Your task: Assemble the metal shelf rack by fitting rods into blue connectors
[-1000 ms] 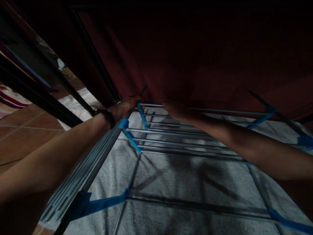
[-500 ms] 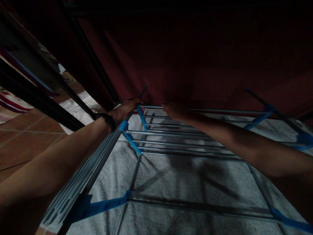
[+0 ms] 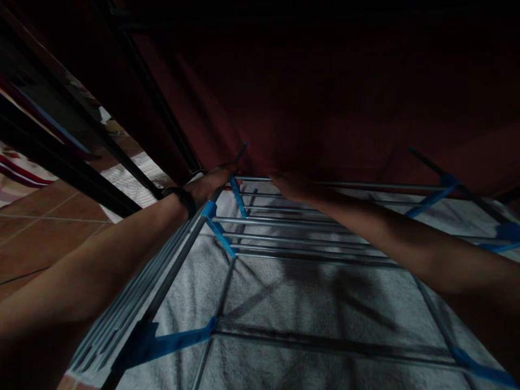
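Note:
A clothes drying rack point(image 3: 325, 260) with grey metal tubes and blue plastic joints spreads across the lower half of the head view. My left hand point(image 3: 219, 177), a dark band on its wrist, is closed around the rack's left side tube at the far corner, beside a blue joint point(image 3: 238, 195). To its right, my right hand point(image 3: 286, 184) is closed on the far crossbar point(image 3: 365, 185), its fingertips partly hidden in shadow. Under the rack lies a grey cloth point(image 3: 304, 303).
A dark red panel or fabric point(image 3: 304, 108) rises just behind the rack. Dark slanted bars point(image 3: 81, 168) stand at the left, over brown floor tiles point(image 3: 49, 233). Beyond them are a striped white cloth point(image 3: 134, 173) and a red and white striped fabric point(image 3: 24, 170).
Both hands keep their places on the rack. The rack's far left corner and my left hand sit very slightly further right in view.

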A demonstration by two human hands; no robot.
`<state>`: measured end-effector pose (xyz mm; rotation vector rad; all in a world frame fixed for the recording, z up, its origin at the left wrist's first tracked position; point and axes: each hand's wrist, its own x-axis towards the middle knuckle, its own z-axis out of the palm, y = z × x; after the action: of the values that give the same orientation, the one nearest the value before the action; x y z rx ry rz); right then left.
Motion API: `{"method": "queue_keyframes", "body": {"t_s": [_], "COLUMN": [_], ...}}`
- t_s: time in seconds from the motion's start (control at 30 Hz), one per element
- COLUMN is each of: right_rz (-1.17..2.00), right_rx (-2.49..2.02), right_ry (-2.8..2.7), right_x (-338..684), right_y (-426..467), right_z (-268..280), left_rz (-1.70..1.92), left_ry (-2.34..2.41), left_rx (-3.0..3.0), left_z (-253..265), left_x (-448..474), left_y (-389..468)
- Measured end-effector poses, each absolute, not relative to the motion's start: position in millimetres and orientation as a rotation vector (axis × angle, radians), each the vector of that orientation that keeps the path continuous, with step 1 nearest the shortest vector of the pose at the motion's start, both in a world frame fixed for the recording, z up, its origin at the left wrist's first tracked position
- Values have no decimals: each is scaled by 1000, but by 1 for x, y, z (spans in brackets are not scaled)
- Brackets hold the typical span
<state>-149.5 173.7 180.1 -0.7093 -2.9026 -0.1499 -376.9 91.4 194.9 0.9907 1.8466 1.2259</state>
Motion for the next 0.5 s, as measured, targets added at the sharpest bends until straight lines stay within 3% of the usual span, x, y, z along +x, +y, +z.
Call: {"method": "queue_keyframes", "body": {"t_s": [0.5], "right_rz": [-42], "right_rx": [-760], "right_ry": [-2931], "right_x": [-148], "right_y": [176], "right_z": [185], "left_rz": [1186], "left_ry": [1894], "left_rx": [971], "left_z": [206], "left_x": [-365], "left_y": [87]}}
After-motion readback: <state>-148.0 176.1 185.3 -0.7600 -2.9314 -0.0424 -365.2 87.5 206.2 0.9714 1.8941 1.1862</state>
